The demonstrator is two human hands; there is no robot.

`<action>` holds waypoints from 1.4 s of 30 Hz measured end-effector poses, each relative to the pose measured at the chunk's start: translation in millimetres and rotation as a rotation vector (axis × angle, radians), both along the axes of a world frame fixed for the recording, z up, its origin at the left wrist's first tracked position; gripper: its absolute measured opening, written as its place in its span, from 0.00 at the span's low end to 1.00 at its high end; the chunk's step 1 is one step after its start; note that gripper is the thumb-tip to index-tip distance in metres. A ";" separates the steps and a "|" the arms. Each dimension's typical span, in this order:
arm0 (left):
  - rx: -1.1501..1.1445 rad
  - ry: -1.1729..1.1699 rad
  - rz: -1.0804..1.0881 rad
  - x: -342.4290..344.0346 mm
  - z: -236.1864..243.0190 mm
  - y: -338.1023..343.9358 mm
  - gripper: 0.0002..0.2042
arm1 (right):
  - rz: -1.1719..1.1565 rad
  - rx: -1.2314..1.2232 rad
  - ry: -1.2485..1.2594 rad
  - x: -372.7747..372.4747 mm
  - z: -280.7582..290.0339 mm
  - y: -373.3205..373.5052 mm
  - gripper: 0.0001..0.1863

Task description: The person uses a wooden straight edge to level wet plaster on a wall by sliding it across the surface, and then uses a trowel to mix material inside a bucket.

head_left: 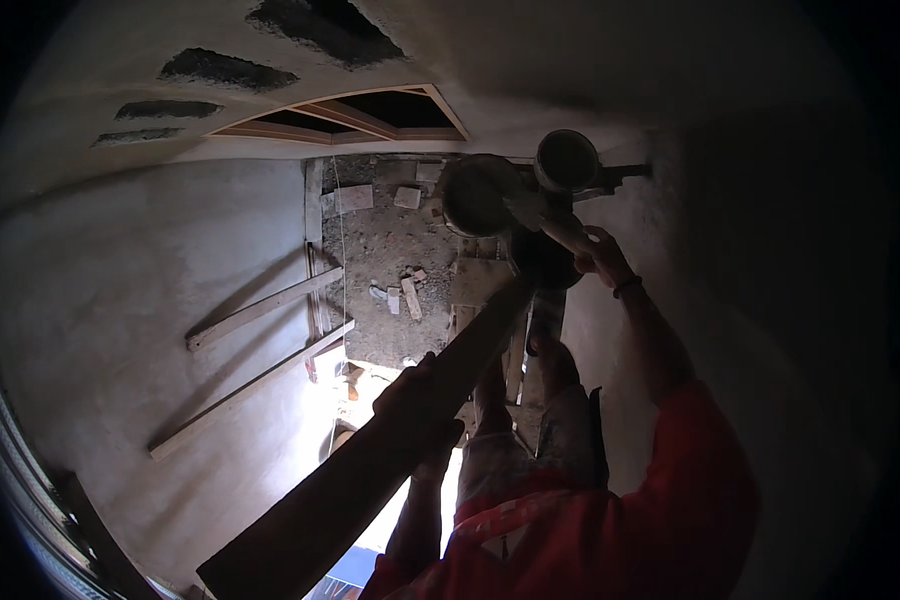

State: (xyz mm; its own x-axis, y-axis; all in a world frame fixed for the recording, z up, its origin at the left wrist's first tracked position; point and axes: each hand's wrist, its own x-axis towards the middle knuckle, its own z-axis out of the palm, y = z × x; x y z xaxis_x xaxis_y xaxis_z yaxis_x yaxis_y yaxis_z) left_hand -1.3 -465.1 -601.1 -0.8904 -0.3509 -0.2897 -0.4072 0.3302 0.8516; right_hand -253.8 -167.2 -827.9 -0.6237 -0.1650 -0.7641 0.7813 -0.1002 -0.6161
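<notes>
Bucket (542,176) right of tub (446,204), board (370,450) before both, planks (265,307) against left wall (100,290), bricks (411,298) on floor (375,250)

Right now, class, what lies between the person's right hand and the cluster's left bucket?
In the head view, the trowel, gripped in the right hand, stretches toward the left bucket.

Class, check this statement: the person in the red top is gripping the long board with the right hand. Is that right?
Not the hand: in the head view, the left hand grips the long board; the right hand holds a shorter tool. The top is red.
</notes>
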 end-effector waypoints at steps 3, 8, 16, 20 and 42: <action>0.033 0.025 -0.065 -13.4 -2.9 1.3 0.20 | 0.090 -0.261 -0.242 34.2 25.0 51.4 0.11; 0.062 0.041 -0.117 -21.4 3.9 12.3 0.20 | 0.114 -0.192 -0.172 86.5 103.6 54.1 0.10; 0.175 0.066 -0.171 -36.4 -10.8 19.8 0.21 | 0.624 0.482 0.535 147.9 211.4 58.0 0.25; 0.250 0.078 -0.122 -30.5 -24.0 -5.6 0.21 | 0.485 0.337 0.523 181.6 262.9 48.5 0.28; 0.185 0.910 -0.164 -159.8 241.1 87.2 0.40 | 0.452 0.626 0.383 204.6 64.8 45.2 0.28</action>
State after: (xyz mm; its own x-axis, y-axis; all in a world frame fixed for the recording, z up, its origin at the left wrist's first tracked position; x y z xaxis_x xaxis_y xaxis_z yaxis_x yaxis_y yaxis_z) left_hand -161.1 -378.0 -360.0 -0.8362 -0.2191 0.5028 0.4798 0.1522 0.8641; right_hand -49.2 -122.0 -763.1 -0.8331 -0.0786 -0.5475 0.3911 0.6163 -0.6835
